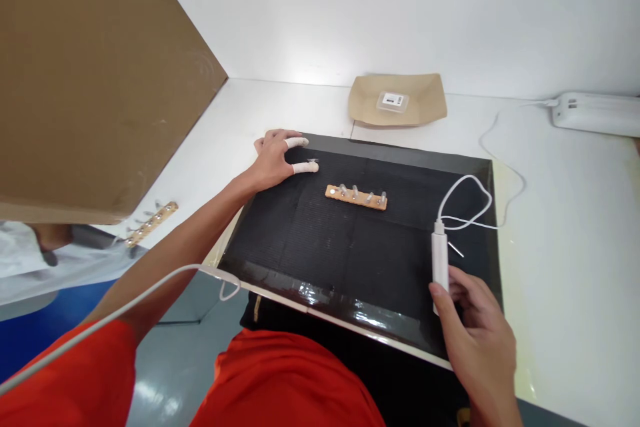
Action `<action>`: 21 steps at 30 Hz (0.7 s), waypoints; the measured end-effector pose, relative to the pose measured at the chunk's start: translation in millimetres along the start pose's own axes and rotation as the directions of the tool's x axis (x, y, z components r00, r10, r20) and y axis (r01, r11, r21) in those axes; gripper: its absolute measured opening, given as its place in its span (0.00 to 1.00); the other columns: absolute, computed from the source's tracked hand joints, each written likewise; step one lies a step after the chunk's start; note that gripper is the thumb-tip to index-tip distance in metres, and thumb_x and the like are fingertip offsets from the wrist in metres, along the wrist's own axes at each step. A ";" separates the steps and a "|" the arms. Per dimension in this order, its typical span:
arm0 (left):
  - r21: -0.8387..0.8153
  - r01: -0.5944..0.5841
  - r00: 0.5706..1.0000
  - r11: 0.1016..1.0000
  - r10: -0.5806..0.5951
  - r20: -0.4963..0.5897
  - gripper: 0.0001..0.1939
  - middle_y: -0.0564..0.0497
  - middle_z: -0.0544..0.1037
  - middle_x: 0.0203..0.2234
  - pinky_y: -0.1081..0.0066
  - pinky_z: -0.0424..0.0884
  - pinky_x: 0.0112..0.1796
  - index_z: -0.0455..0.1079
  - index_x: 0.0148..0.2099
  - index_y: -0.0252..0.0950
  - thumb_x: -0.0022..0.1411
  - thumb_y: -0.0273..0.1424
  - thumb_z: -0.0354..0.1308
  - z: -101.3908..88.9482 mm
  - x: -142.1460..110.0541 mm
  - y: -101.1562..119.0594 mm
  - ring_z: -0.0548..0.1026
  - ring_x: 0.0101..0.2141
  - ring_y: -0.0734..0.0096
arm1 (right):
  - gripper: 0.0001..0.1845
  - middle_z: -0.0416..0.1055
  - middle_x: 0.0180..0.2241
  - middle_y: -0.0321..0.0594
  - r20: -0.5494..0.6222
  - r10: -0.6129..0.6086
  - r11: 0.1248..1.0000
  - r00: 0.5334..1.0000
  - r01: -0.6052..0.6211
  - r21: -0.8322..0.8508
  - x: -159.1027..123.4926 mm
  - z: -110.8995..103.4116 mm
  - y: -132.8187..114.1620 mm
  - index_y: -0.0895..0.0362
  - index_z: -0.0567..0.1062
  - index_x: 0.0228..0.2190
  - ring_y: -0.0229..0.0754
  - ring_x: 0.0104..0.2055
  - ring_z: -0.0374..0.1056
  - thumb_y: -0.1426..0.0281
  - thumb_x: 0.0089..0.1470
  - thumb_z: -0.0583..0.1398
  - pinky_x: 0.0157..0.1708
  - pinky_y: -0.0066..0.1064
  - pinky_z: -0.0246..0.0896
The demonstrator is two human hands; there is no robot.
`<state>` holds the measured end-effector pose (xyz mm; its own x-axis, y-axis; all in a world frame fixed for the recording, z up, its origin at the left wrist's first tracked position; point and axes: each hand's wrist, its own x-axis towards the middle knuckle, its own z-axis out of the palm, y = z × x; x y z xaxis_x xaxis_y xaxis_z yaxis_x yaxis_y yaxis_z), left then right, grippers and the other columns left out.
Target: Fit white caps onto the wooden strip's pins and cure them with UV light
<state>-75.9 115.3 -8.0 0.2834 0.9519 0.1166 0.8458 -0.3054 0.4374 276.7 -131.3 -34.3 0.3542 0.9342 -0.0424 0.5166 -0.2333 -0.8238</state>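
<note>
My right hand (475, 330) grips a slim white handheld device (440, 259) with a cable at its top end, above the right side of the black mat (310, 233). My left hand (274, 163) is at the mat's far left corner, thumb and forefinger apart, both in white finger cots. A tiny clear piece (313, 161) shows by the thumb tip; whether they touch, I cannot tell. Mid-mat lies a small wooden strip (356, 197) with several clear little tubes standing on it and a white dot at one end. A thin metal pin (456, 249) lies beside the device.
Behind the mat stands a brown paper tray (360, 107) holding a clear labelled box (393, 102). A white power strip (595, 113) is at the far right. A large brown board (100, 80) blocks the left, near another wooden strip (155, 221). A white cable (150, 283) crosses my left arm.
</note>
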 end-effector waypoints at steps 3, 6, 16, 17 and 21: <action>0.000 0.001 0.999 1.000 -0.001 0.032 0.33 0.44 0.73 0.63 0.39 0.53 0.64 0.76 0.57 0.45 0.58 0.59 0.69 -1.1 -0.6 -1.5 0.61 0.65 0.38 | 0.19 0.73 0.35 0.37 -0.002 -0.003 1.000 1.000 0.003 -0.003 0.0 -0.6 -1.5 0.51 0.80 0.47 0.42 0.33 0.70 0.52 0.62 0.64 0.38 0.36 0.66; -0.011 0.000 0.999 1.000 0.000 0.040 0.35 0.44 0.73 0.64 0.39 0.53 0.64 0.76 0.58 0.45 0.56 0.60 0.69 -1.6 -1.2 -2.5 0.61 0.65 0.38 | 0.19 0.73 0.36 0.37 -0.004 -0.008 1.000 1.000 0.008 -0.003 -0.4 -1.0 -2.5 0.52 0.81 0.47 0.42 0.33 0.70 0.52 0.62 0.64 0.38 0.36 0.66; 0.026 0.026 0.999 0.999 -0.027 0.019 0.32 0.45 0.73 0.64 0.38 0.55 0.64 0.77 0.57 0.45 0.60 0.59 0.66 0.2 4.8 -0.2 0.62 0.65 0.39 | 0.20 0.74 0.36 0.38 -0.003 -0.007 1.000 1.000 0.007 -0.011 -1.1 -0.4 -1.3 0.51 0.81 0.47 0.43 0.34 0.70 0.52 0.62 0.64 0.38 0.36 0.66; 0.014 0.025 1.000 1.000 -0.026 0.017 0.32 0.45 0.73 0.64 0.38 0.54 0.64 0.77 0.57 0.45 0.59 0.60 0.66 0.4 5.1 -0.1 0.62 0.65 0.38 | 0.20 0.74 0.36 0.38 -0.004 -0.011 1.000 1.000 0.011 -0.012 -1.2 -0.5 -1.1 0.52 0.81 0.47 0.43 0.34 0.70 0.52 0.62 0.64 0.38 0.36 0.66; -0.013 0.040 0.999 0.999 -0.040 0.030 0.34 0.45 0.73 0.64 0.37 0.55 0.63 0.77 0.57 0.46 0.57 0.61 0.67 0.6 5.7 -1.2 0.62 0.65 0.37 | 0.19 0.74 0.36 0.38 -0.008 -0.017 1.000 1.000 0.017 -0.009 -1.8 -0.4 0.3 0.51 0.81 0.48 0.43 0.34 0.70 0.53 0.62 0.64 0.39 0.37 0.67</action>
<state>-75.1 121.1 -8.4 0.2628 0.9622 0.0721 0.8508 -0.2663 0.4531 276.5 -133.1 -34.2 0.3513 0.9359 -0.0239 0.5296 -0.2197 -0.8193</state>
